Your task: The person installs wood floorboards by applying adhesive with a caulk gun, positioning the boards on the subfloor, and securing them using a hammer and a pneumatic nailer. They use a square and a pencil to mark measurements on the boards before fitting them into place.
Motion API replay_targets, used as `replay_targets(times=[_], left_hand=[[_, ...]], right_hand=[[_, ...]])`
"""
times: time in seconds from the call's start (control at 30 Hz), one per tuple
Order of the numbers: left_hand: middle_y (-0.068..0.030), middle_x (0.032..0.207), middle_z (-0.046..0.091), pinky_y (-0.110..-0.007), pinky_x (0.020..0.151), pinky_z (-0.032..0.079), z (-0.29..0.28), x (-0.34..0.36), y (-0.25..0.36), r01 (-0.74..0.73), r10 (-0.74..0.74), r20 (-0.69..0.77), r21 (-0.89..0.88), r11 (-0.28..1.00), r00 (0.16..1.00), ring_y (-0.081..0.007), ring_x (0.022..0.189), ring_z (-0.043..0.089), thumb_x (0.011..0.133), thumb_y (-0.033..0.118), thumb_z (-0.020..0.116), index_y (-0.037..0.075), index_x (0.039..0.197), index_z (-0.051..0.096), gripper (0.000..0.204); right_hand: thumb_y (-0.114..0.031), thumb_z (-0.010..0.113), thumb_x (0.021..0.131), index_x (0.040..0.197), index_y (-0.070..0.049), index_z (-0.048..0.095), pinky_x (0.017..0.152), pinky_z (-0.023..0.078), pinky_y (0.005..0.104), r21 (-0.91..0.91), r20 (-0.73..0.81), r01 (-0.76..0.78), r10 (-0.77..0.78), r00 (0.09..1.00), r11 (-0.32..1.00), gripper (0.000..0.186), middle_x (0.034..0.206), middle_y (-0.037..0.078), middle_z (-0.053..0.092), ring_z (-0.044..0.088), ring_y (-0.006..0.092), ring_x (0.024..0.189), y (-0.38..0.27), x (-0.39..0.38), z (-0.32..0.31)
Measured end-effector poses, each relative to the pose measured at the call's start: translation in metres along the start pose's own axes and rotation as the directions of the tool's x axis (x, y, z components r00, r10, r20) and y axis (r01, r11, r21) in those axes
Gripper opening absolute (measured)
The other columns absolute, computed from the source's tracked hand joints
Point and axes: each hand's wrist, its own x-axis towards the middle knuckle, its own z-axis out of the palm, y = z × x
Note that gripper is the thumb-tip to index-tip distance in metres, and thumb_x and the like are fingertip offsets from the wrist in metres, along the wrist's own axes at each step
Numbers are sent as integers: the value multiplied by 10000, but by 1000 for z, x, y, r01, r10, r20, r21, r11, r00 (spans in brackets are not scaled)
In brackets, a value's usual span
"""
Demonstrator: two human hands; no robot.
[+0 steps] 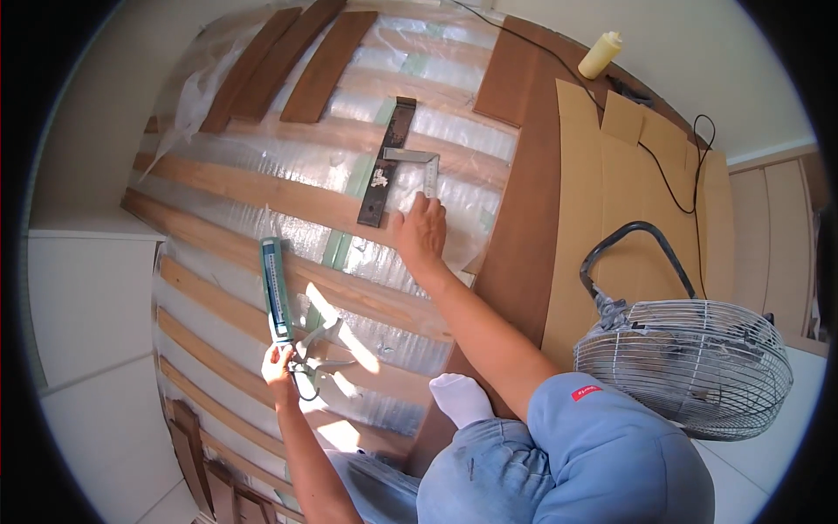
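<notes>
My left hand (pixel 278 363) is closed around the rear part of a caulking gun (pixel 276 293) with a green frame and a tube in it. The gun points away from me over the wooden battens, its grey handle and trigger sticking out to the right. Farther off, my right hand (pixel 421 231) has its fingers closed on the near end of a small metal try square (pixel 431 171). The other leg of the square reaches left onto a dark, straight bar (pixel 397 135) with a whitish patch, which lies across the battens.
Pale battens (pixel 262 198) run across a plastic-covered floor. Brown floorboards (pixel 327 65) lie at the far left; laid brown flooring (pixel 524 210) is right of centre. Cardboard (pixel 580 175) carries a black cable, near a yellowish bottle (pixel 600 55). A wire-cage fan (pixel 690 367) stands by my right shoulder.
</notes>
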Motion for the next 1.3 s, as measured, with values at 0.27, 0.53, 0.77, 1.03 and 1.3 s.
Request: replay_targets(times=[0.27,0.53,0.77,1.03,1.3], left_hand=[[-103,1226,709,-317,1016,491,-13,6,-23,-128,144,-40,274,953,989,-179,1112,651,1008,112,691,-47,1395,611,425],[-169,1185,643,-398,922,519,12,-22,-35,-295,490,-63,730,617,869,-298,977,633,884,86,781,-37,1407,588,571],[-287,1646,358,-522,1262,305,8,-44,-41,-127,354,26,956,266,935,-466,1504,346,822,270,869,12,1623,364,981],[-292,1595,432,-485,1244,359,30,-43,-31,-195,462,-3,904,380,887,-464,1475,409,809,164,846,-46,1567,415,897],[-319,1536,499,-500,1212,409,23,-43,-43,-224,598,-69,889,401,799,-489,1410,495,671,116,900,-108,1521,443,990]], right_hand=[[-205,734,896,1172,24,548,930,563,498,-137,130,-185,203,970,973,404,1112,217,627,639,405,1068,43,23,15],[-339,601,925,1095,93,585,920,562,537,77,207,-430,407,889,900,464,1012,350,724,716,505,972,40,33,-8],[-361,554,946,1107,119,579,934,562,540,242,240,-382,326,914,892,507,1022,364,716,709,513,996,-32,69,28],[-427,719,923,1290,110,476,974,570,518,-88,209,-321,333,920,943,694,1281,295,610,637,446,1198,-45,85,85],[-295,760,804,1302,142,458,975,565,523,-3,160,-238,236,958,971,728,1232,329,611,651,483,1126,-51,77,94]])
